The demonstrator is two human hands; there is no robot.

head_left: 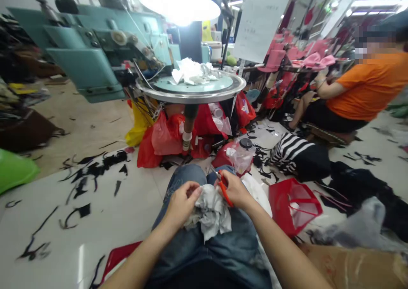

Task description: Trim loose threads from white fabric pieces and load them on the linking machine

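A crumpled bundle of white fabric (pixel 213 214) lies on my lap, over the blue jeans (pixel 181 248). My left hand (pixel 185 202) is closed on the upper left edge of the white fabric, thumb and fingers pinched together. My right hand (pixel 235 190) holds scissors with orange handles (pixel 225 193) at the right side of the bundle. The scissors' blades point up and away to the left, above the fabric.
Ahead stands a teal sewing machine (pixel 86 63) beside a round table (pixel 191 94) bearing white fabric pieces (pixel 193 71) under a bright lamp (pixel 180 2). Red bags (pixel 165 134) sit beneath. At right are a red basket (pixel 295 206), a cardboard box (pixel 353 265) and a seated person (pixel 369 85).
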